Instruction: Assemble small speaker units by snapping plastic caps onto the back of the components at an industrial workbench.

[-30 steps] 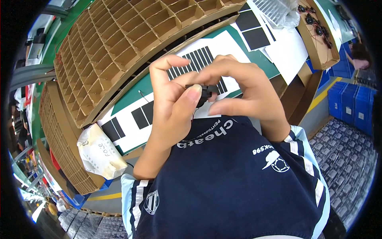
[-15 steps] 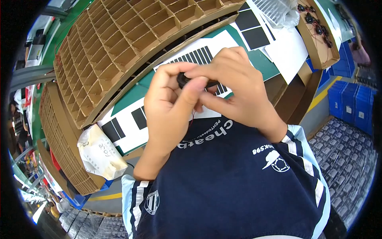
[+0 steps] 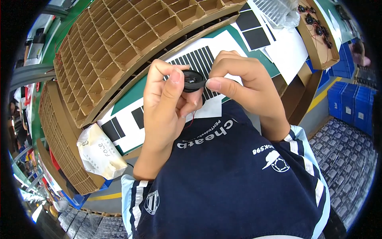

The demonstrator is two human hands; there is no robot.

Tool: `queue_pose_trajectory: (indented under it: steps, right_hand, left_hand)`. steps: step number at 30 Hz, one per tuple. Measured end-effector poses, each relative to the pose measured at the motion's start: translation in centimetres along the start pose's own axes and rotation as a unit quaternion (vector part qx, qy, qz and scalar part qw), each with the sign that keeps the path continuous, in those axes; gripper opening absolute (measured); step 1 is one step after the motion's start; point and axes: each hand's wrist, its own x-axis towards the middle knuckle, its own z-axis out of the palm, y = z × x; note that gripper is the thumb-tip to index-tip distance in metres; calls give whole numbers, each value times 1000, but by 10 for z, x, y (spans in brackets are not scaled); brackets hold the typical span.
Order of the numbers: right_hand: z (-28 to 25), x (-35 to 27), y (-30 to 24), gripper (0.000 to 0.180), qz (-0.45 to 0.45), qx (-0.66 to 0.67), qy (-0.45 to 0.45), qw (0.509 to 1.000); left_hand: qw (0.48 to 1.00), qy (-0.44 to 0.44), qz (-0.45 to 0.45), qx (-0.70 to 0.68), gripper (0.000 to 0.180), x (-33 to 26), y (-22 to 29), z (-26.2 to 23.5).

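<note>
My left hand [image 3: 165, 99] grips a small round black speaker [image 3: 193, 81] between thumb and fingers, its open ring-shaped face tilted up. A thin red wire [image 3: 193, 115] hangs below it beside the left palm. The thumb and forefinger of my right hand [image 3: 244, 85] are pinched together at the speaker's right rim; whether a thin strip is also between them I cannot make out. Beneath the hands lies a white sheet with black strips [image 3: 197, 57] in a row, partly hidden by the fingers.
A large cardboard divider tray [image 3: 119, 44] takes up the far left. More black sheet pieces [image 3: 254, 38] lie at the far right, near a cardboard box [image 3: 314, 40] of wired black parts. A cream-coloured wrapped bundle [image 3: 101, 153] sits at the left edge.
My right hand has drawn back to the right, from covering the speaker to its right rim. The speaker's round face now shows, and the left thumb has lifted to its left side.
</note>
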Motion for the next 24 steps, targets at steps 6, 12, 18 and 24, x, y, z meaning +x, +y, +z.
queue_pose_trajectory:
  steps: [6,12,18,24]
  right_hand:
    - [0,-1,2,14,16,29,-10,999]
    - [4,-2,1,13,-31,-97,-26,994]
    - [5,-2,0,13,-42,-108,-17,993]
    - [4,-4,-2,14,-34,-185,3,982]
  left_hand:
    - [998,29,-41,-29,21,0,5,6]
    - [979,79,19,185,30,-1,6,10]
    - [974,75,30,212,19,-4,9,11]
    - [978,47,64,193,22,-6,3,11]
